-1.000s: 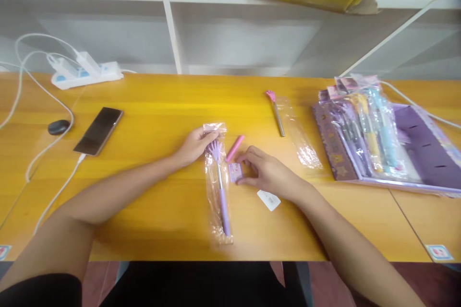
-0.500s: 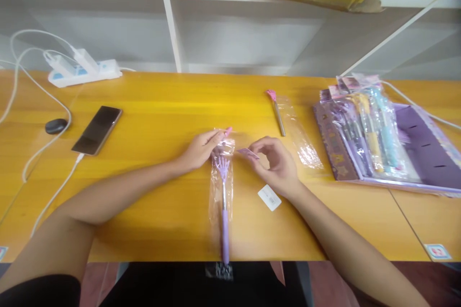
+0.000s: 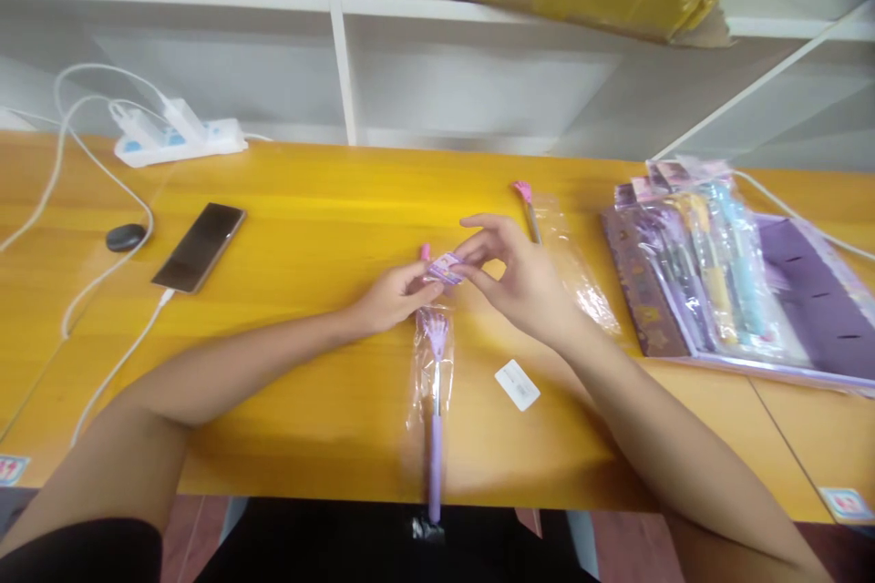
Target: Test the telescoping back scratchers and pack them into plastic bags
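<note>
A small purple-and-white printed card (image 3: 446, 269) is pinched between the thumb and fingers of my right hand (image 3: 516, 278), at the top end of a clear bag. My left hand (image 3: 393, 296) grips that bag's top edge beside the card, with a pink tip (image 3: 425, 251) showing behind its fingers. Inside the clear bag lies a purple hand-shaped scratcher (image 3: 436, 437), its claw end towards my hands and its handle at the table's front edge. Right of it, a white label card (image 3: 518, 384) lies flat on the table.
A pink-headed scratcher (image 3: 523, 193) and a clear bag (image 3: 581, 273) lie behind my right hand. At right, a purple box (image 3: 813, 291) bears several bagged scratchers (image 3: 711, 264). A phone (image 3: 198, 248), black mouse (image 3: 126, 238) and power strip (image 3: 181, 141) are at left.
My right hand has moved left, bringing the card against the bag top beside my left hand. The card now faces up more. The whole view has shifted slightly.
</note>
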Motion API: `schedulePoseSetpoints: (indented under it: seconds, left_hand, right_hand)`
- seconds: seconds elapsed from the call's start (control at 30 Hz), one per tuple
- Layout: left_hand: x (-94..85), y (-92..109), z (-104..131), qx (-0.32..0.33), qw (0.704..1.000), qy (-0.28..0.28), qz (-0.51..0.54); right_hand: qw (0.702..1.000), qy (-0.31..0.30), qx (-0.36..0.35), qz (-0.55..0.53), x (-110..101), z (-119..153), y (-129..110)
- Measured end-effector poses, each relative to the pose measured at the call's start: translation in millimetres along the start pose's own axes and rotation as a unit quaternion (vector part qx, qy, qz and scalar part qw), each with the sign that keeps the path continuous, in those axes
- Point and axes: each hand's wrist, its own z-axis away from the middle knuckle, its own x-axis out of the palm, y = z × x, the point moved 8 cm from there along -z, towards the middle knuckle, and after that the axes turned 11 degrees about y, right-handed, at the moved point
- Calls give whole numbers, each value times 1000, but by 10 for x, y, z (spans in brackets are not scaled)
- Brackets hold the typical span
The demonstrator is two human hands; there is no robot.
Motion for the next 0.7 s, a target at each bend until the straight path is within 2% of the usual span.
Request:
schedulePoseSetpoints:
  seconds: [0.13,0.3,0.43,0.57,0.7]
  left_hand:
    - [33,-54,13,-23,1000,-14,17]
    - [27,-57,19,-30,999,-15,-18]
    - [1,-39,9,-13,999,-5,-30]
    - [32,-29,4,6,1000,-22,-9]
    - [17,16,18,30,999,-9,12]
  right_hand:
    - [999,-37,5,26,17,40,65]
    - [996,-73,13,45,61,79,98]
    - [997,-51,16,53,-12,42,105]
    - [995,-50,86,14,-81,14,219]
    - [989,-44,137,-24,-80,6,321]
